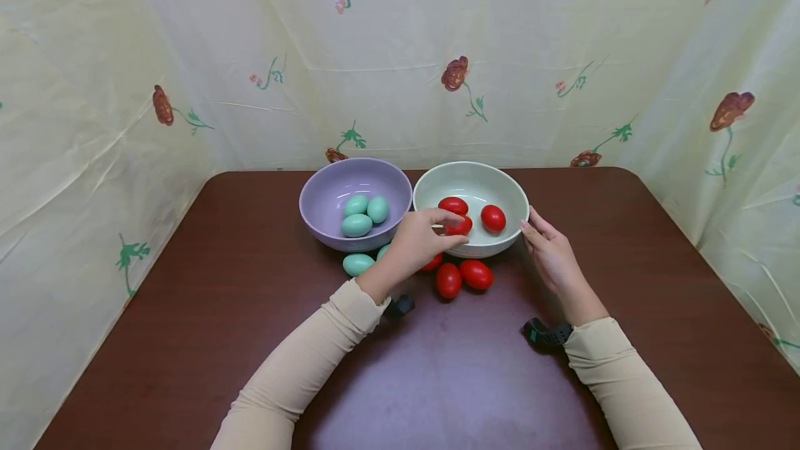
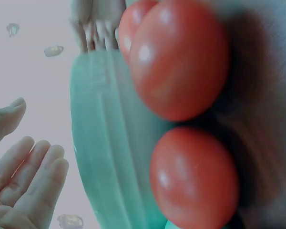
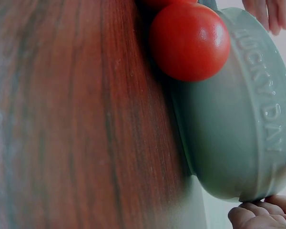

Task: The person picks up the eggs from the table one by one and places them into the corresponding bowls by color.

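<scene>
Right now left hand [image 1: 417,242] hovering over near rim of green bowl [image 1: 507,189], fingers loosely curled, seemingly pinching red egg [image 1: 459,226]; fingertips hiding contact, so grip hard to confirm. Right hand [image 1: 550,248] lying flat against bowl's right wall, fingers straight, holding nothing. Raised lettering on bowl wall reading "LUCKY DAY". Two more red eggs [image 1: 463,276] lying on table [image 1: 187,311] just below left hand, third partly hidden behind wrist. Purple bowl [image 1: 325,193] with teal eggs [image 1: 364,214] sitting left of grip.
</scene>
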{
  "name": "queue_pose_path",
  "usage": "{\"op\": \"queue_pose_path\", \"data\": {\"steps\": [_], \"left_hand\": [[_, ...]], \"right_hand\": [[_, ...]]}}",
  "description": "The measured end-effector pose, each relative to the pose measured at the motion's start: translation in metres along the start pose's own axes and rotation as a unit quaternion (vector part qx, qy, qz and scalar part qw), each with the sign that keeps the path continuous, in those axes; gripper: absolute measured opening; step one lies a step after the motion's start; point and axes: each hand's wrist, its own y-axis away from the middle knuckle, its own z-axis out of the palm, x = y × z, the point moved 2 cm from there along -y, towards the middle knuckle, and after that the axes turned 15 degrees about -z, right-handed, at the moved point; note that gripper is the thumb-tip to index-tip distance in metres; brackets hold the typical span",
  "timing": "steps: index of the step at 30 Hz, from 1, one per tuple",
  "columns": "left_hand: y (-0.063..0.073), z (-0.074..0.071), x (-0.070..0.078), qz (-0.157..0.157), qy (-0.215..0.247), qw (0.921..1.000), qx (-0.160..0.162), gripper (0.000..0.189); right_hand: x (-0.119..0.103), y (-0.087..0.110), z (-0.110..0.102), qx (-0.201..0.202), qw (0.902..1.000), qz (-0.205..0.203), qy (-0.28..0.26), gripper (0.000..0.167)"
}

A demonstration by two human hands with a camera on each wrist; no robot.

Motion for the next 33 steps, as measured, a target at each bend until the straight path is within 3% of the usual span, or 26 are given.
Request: {"op": "queue_pose_path", "data": {"steps": [3, 7, 11, 20, 33], "left_hand": [[0.017, 0.001, -0.001, 0.005, 0.027, 0.9996, 0.009, 0.035], [0.033, 0.001, -0.007, -0.018, 0.061, 0.9979, 0.010, 0.036], [0.042, 0.002, -0.013, -0.039, 0.063, 0.9972, 0.012, 0.034], [0.050, 0.009, -0.025, -0.062, 0.053, 0.9967, -0.004, 0.038], [0.052, 0.020, -0.029, -0.029, -0.012, 0.9995, 0.007, 0.047]], "right_hand": [[0.000, 0.000, 0.000, 0.001, 1.0000, 0.000, 0.001, 0.063], [0.001, -0.001, 0.001, 0.002, 1.0000, 0.005, 0.003, 0.063], [0.002, -0.001, 0.002, 0.004, 1.0000, 0.008, -0.001, 0.064], [0.003, -0.001, 0.000, 0.003, 1.0000, 0.006, 0.000, 0.066], [0.001, 0.000, 0.000, 0.002, 1.0000, 0.005, 0.000, 0.065]]}}
